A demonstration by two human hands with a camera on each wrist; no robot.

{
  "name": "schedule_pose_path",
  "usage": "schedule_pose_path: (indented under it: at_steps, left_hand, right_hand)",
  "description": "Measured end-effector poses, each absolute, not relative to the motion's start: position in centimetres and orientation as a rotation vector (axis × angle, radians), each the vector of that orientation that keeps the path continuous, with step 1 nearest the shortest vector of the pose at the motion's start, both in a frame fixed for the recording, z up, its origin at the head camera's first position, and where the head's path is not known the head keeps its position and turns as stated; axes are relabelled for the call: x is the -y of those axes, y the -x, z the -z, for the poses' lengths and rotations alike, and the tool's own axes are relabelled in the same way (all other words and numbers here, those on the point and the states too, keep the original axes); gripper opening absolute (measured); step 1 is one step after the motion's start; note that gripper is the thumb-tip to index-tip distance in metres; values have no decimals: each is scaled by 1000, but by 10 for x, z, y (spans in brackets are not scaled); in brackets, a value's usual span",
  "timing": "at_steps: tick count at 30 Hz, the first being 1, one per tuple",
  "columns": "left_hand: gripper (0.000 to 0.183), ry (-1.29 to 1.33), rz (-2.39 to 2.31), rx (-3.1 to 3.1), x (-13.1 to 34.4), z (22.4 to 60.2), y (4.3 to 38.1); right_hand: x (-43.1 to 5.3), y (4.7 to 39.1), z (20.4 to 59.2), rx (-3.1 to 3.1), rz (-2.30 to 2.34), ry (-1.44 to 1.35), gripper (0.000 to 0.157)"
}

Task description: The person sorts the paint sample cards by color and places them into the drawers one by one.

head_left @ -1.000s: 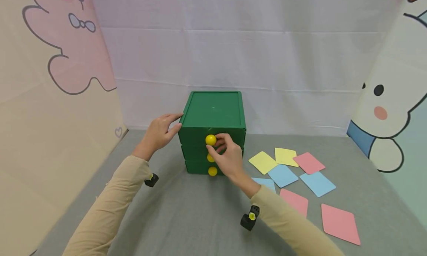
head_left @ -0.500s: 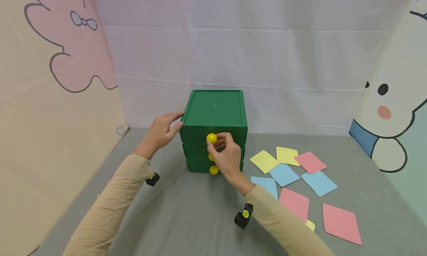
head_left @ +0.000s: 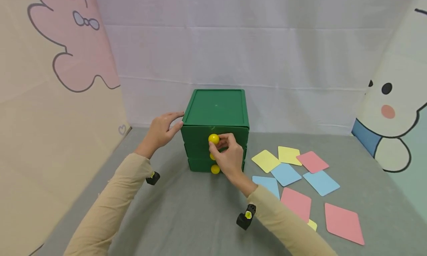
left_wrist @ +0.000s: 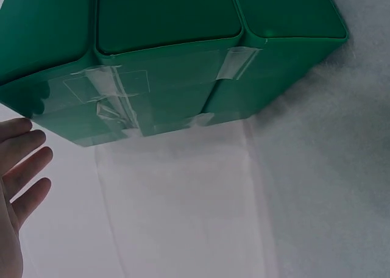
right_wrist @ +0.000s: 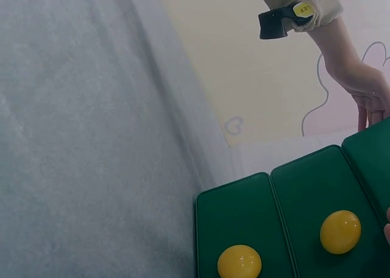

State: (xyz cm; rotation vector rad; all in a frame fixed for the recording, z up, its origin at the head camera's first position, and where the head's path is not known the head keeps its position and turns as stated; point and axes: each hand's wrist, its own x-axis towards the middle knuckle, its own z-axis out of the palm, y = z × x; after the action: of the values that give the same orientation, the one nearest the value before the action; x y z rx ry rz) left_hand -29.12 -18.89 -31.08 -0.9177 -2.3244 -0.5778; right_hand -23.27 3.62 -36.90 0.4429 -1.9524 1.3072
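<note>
A green three-drawer box (head_left: 217, 107) stands on the grey cloth with a round yellow knob on each drawer. My right hand (head_left: 230, 157) pinches the top knob (head_left: 214, 138) between thumb and fingers. Partly behind that hand is the middle knob (head_left: 212, 157), while the bottom knob (head_left: 215, 169) shows below. My left hand (head_left: 160, 131) is at the box's upper left edge, fingers extended and fingertips right at the side. In the left wrist view, clear tape (left_wrist: 119, 101) runs over the drawer seams. The right wrist view shows the lower two drawer fronts flush with each other.
Yellow, blue and pink cards lie to the right of the box, among them a yellow card (head_left: 265, 161), a blue card (head_left: 321, 183) and a pink card (head_left: 344, 223). My right sleeve (head_left: 290, 222) passes close to some. A white curtain (head_left: 267, 63) hangs behind the box.
The head view has shifted slightly, so the box appears a little farther right. My right forearm has swung a bit left, uncovering a yellow card's corner. Both hands keep their places on the box.
</note>
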Motion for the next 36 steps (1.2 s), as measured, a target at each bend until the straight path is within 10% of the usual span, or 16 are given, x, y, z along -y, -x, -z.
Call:
schedule_pose_path:
  at_steps: [36]
  left_hand:
    - [37, 927, 577, 2371, 182, 300, 288]
  right_hand:
    - [-48, 162, 371, 1983, -1231, -605, 29]
